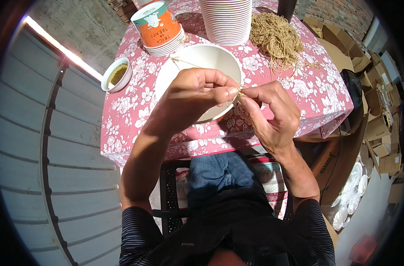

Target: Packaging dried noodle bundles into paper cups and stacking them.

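A paper bucket (217,56) with a white inside stands on the table right in front of me, its mouth facing up. Tan cord (187,62) shows at its far left rim and runs across the mouth toward my hands. My left hand (201,91) is over the bucket, thumb and forefinger pinched on the cord. At the bucket's right rim, my right hand (275,113) pinches the cord as well, its fingertips almost touching the left ones. The fingers hide the cord's end and whether it passes through the rim.
A pink floral cloth covers the table (315,86). Behind the bucket are a tall stack of white buckets (226,22), an orange printed bucket (159,33) on a short stack, and a heap of tan cord (276,39). A small bowl (118,75) sits left; cardboard boxes (379,115) lie right.
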`<state>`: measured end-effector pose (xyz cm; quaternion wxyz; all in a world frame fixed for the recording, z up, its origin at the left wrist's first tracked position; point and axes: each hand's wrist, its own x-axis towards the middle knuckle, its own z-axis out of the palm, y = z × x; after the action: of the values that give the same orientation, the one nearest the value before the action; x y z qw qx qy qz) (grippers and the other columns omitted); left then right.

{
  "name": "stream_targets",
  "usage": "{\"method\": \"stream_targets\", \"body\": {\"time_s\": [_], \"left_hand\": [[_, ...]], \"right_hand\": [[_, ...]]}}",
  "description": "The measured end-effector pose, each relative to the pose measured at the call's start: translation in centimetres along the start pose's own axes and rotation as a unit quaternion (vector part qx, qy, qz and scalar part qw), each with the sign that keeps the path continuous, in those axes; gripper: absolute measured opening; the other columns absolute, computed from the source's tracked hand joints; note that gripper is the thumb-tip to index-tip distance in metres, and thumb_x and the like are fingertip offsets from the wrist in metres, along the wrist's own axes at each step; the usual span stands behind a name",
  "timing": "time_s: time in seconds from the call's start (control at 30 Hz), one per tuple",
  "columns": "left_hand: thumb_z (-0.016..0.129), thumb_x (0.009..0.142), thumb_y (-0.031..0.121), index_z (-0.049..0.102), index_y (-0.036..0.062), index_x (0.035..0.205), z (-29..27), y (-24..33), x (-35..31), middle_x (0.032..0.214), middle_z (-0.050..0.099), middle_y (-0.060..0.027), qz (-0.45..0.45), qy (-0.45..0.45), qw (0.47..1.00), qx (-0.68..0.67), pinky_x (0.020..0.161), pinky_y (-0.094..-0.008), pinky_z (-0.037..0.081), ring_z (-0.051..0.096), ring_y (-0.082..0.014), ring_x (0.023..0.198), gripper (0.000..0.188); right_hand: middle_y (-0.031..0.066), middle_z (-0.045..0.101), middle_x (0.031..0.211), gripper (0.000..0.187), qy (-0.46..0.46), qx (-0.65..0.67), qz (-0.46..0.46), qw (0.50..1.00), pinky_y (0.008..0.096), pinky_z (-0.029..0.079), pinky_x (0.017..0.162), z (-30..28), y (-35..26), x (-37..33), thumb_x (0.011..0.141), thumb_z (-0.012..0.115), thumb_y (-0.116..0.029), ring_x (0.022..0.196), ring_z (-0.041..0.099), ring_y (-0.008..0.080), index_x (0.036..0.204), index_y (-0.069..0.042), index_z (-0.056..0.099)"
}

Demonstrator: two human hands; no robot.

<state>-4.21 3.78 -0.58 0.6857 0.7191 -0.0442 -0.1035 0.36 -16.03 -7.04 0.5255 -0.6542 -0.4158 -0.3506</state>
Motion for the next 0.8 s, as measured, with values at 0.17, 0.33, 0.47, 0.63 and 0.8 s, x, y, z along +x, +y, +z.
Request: {"method": "stream_targets", "body": {"time_s": [0.17,0.33,0.47,0.63,0.8], "left_hand": [[0.076,0.093,0.024,0.069,-0.0055,0.112,0.1,0.0,-0.1,0.097,0.072,-0.0051,-0.002,0.004,1.0,-0.002,0.079,-0.022,0.054,0.066,-0.0084,0.083,0.036],[0.077,0.092,0.023,0.07,-0.0056,0.111,0.3,0.2,0.0,0.095,0.073,-0.0061,-0.01,0.009,1.0,0.018,0.079,-0.0235,0.055,0.068,-0.0102,0.084,0.035],[0.075,0.092,0.021,0.07,-0.0057,0.112,0.5,0.3,-0.2,0.099,0.074,-0.0086,-0.03,0.022,0.999,0.016,0.081,-0.0252,0.057,0.07,-0.0121,0.089,0.034],[0.074,0.092,0.019,0.067,-0.0057,0.119,0.1,-0.2,0.0,0.104,0.074,-0.0098,0.003,0.027,0.999,0.037,0.083,-0.0257,0.058,0.071,-0.0122,0.093,0.037],[0.071,0.094,0.016,0.065,-0.0036,0.121,-0.4,0.0,-0.3,0.1,0.072,-0.0044,0.018,-0.006,0.998,0.064,0.076,-0.0207,0.053,0.065,-0.0054,0.086,0.034]], "right_hand": [[0.0084,0.066,0.073,0.022,0.012,-0.045,-0.056,0.997,0.0302,0.047,0.052,0.2,0.2,0.1,0.075,0.084,0.005,0.061,0.062,0.019,0.094,0.001,0.074],[0.0076,0.066,0.074,0.021,0.03,-0.059,-0.071,0.995,0.03,0.047,0.051,0.1,0.3,-0.2,0.074,0.082,0.007,0.061,0.063,0.019,0.092,-0.001,0.074],[0.0079,0.068,0.076,0.016,0.008,-0.029,-0.013,0.999,0.0284,0.048,0.053,-0.1,0.1,-0.4,0.077,0.078,0.007,0.063,0.065,0.0169,0.09,-0.001,0.073],[0.0069,0.07,0.079,0.007,-0.013,0.089,0.153,0.984,0.0262,0.05,0.058,-0.7,0.2,-0.6,0.086,0.074,0.004,0.066,0.064,0.0105,0.091,0.002,0.07],[0.0044,0.071,0.081,0.003,-0.037,0.207,0.277,0.938,0.0245,0.05,0.06,-1.3,0.2,-0.9,0.092,0.07,0.001,0.07,0.063,0.0064,0.094,0.003,0.069]]}}
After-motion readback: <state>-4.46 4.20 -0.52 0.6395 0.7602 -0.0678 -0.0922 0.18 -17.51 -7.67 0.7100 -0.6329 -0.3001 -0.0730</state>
